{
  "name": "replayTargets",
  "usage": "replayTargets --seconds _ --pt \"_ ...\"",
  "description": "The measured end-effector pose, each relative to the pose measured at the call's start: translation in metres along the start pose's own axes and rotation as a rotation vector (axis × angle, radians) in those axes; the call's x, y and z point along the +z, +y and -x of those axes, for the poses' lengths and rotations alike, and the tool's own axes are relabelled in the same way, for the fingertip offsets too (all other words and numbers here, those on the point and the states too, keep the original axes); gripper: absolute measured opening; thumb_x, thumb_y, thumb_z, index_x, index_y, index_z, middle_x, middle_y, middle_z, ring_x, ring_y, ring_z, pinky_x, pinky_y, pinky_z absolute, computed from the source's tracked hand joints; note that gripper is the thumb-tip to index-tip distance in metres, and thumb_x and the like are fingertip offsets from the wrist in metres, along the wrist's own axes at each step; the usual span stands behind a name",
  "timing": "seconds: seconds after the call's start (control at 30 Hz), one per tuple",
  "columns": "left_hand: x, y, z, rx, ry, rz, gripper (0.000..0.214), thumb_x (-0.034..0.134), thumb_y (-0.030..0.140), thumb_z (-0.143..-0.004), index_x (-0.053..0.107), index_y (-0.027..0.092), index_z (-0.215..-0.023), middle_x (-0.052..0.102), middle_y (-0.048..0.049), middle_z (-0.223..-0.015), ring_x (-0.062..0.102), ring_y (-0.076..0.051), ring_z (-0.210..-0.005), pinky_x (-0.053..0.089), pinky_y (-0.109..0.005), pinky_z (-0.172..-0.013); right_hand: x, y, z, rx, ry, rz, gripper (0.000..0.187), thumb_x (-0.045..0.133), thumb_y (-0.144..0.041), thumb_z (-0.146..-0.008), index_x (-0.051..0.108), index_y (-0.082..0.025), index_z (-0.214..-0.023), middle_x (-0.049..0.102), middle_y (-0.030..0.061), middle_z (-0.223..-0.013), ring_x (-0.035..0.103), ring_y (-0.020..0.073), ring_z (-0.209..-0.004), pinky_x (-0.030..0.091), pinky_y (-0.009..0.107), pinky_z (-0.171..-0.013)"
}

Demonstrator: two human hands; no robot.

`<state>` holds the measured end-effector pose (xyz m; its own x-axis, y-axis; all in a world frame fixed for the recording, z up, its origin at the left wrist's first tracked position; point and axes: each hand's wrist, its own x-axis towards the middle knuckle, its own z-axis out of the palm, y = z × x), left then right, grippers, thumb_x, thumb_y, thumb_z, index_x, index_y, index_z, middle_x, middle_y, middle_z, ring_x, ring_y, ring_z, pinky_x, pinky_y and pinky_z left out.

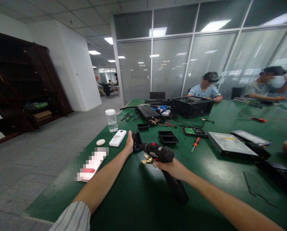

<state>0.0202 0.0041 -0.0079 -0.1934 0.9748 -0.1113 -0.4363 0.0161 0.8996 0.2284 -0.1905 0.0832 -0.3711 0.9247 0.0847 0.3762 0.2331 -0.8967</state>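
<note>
My right hand [173,167] is closed around the handle of a black cordless screwdriver [161,154], whose tip points left at a small black part [136,141]. My left hand [129,142] steadies that black part against the green table [133,192], fingers wrapped on its far side. A brass hinge-like metal piece [148,159] lies just under the screwdriver's nose.
Near my left hand sit a white remote-like device [117,138], a white oval object [100,142] and a clear water bottle [111,120]. Black trays [167,137], an orange screwdriver [195,143], an optical drive [231,144], a black computer case [191,106] and cables lie beyond. Two people sit at the far side.
</note>
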Motion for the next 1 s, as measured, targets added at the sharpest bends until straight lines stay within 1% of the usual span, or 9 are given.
replayTargets --seconds 0.2,0.37,0.53,0.7,0.87,1.0 --pt "0.0013 0.0025 0.0036 -0.018 -0.003 0.013 0.054 0.046 0.067 -0.083 0.066 0.017 -0.092 0.065 -0.0032 -0.070 0.063 -0.018 -0.066 0.051 -0.029 -0.069 -0.0002 0.0022 0.0008 -0.003 0.002 0.027 0.035 0.059 -0.039 -0.082 0.063 -0.017 -0.110 0.062 0.0006 -0.077 0.055 0.0179 -0.074 0.046 0.031 -0.071" --pt "0.0018 0.0034 0.0051 -0.012 0.006 0.006 0.054 0.045 0.068 -0.082 0.065 0.018 -0.089 0.065 -0.0039 -0.071 0.063 -0.019 -0.067 0.050 -0.030 -0.067 -0.0003 0.0000 0.0012 -0.003 0.000 0.029 0.033 0.059 -0.035 -0.082 0.063 -0.017 -0.109 0.063 0.0012 -0.080 0.055 0.0183 -0.077 0.046 0.031 -0.072" --pt "0.0014 0.0033 0.0040 -0.004 0.004 -0.003 0.053 0.044 0.066 -0.084 0.066 0.017 -0.089 0.067 -0.0051 -0.074 0.065 -0.020 -0.073 0.051 -0.031 -0.071 0.0003 -0.0006 0.0005 0.007 0.019 0.008 0.034 0.062 -0.036 -0.080 0.063 -0.019 -0.110 0.063 0.0009 -0.081 0.057 0.0192 -0.080 0.046 0.031 -0.073" --pt "0.0011 0.0034 0.0035 -0.013 0.003 0.007 0.054 0.045 0.066 -0.084 0.066 0.017 -0.089 0.067 -0.0056 -0.073 0.065 -0.020 -0.071 0.051 -0.030 -0.070 0.0007 0.0008 0.0003 0.001 0.008 -0.011 0.034 0.061 -0.036 -0.081 0.063 -0.018 -0.110 0.062 0.0013 -0.079 0.056 0.0190 -0.079 0.046 0.031 -0.073" --pt "0.0016 0.0032 0.0039 -0.021 0.036 -0.009 0.053 0.044 0.065 -0.084 0.066 0.017 -0.088 0.067 -0.0055 -0.073 0.066 -0.020 -0.072 0.051 -0.030 -0.070 0.0002 0.0017 -0.0001 0.000 0.000 -0.005 0.033 0.061 -0.036 -0.081 0.063 -0.018 -0.109 0.062 0.0009 -0.077 0.056 0.0189 -0.079 0.047 0.031 -0.073" --pt "0.0018 0.0028 0.0040 -0.009 0.022 -0.009 0.054 0.044 0.066 -0.084 0.066 0.017 -0.089 0.067 -0.0054 -0.074 0.066 -0.021 -0.073 0.052 -0.031 -0.071 0.0001 0.0011 0.0001 -0.010 -0.004 0.001 0.034 0.061 -0.036 -0.081 0.063 -0.018 -0.110 0.062 0.0010 -0.078 0.056 0.0186 -0.078 0.047 0.031 -0.072"
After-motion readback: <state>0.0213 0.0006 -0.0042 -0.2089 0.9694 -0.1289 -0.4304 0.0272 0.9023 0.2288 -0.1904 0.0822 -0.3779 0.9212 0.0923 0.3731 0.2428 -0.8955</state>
